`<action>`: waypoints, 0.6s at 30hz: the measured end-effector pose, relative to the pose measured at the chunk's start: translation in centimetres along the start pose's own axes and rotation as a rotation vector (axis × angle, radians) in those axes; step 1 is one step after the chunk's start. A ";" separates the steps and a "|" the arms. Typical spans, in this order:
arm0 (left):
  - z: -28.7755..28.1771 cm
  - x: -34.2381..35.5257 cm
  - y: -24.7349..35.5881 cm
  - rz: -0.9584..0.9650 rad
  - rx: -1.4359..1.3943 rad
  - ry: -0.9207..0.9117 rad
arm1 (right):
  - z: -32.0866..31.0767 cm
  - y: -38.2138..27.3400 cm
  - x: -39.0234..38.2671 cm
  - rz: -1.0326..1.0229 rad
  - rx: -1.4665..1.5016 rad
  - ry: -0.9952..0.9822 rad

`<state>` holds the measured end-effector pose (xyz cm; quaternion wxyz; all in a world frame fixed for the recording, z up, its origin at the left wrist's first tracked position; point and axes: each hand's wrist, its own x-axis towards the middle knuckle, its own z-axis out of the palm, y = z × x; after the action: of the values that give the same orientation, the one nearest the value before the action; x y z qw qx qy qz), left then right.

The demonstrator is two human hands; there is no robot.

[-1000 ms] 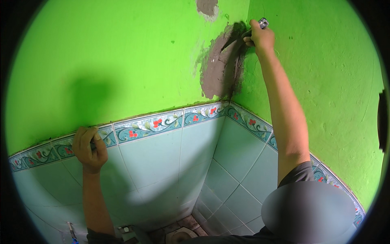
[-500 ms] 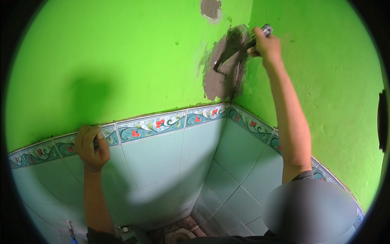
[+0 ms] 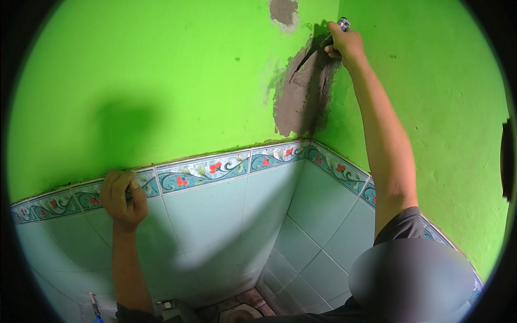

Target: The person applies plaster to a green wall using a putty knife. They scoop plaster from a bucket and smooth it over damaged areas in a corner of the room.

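My right hand (image 3: 346, 47) is raised near the wall corner, wrapped round the handle of a putty knife (image 3: 343, 23). The shiny butt of its handle pokes out above my fist; its dark blade slants down and left over a patch of wet grey-brown mortar (image 3: 295, 102) on the green wall. Seen nearly edge-on, the blade seems to lie at the patch's upper part, though contact is hard to judge. My left hand (image 3: 123, 200) is closed against the flowered border tiles at the left. Something dark shows between its thumb and fingers, too small to name.
A smaller mortar patch (image 3: 284, 13) sits higher on the green wall (image 3: 183, 70). Below runs a flowered tile border (image 3: 204, 168) above pale green tiles (image 3: 210, 215). A blue-handled item (image 3: 96, 309) is at lower left. A blurred round shape (image 3: 412, 277) covers the lower right.
My right hand has moved up and slightly left with the putty knife, whose blade has turned from broad side toward edge-on. My left hand stays at the border tiles.
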<state>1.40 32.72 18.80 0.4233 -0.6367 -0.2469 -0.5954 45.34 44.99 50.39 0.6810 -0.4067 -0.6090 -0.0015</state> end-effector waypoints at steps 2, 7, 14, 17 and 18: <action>0.1 0.1 0.0 0.009 0.010 0.006 | 0.1 0.1 1.3 -0.010 -0.037 0.002; -0.1 0.0 0.1 0.006 0.029 -0.008 | 1.2 -0.5 2.9 0.009 -0.104 -0.064; 0.2 0.1 0.1 0.031 0.038 0.016 | 0.9 0.2 4.4 -0.021 -0.066 0.006; 0.0 -0.2 0.0 0.021 0.044 0.005 | 1.1 0.2 4.4 -0.051 -0.057 0.006; 0.0 -0.1 0.0 0.014 0.039 0.003 | 0.7 0.3 5.0 -0.087 -0.076 0.008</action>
<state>1.38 32.73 18.66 0.4402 -0.6291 -0.2537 -0.5883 46.19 48.05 54.36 0.6667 -0.4054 -0.6230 -0.0557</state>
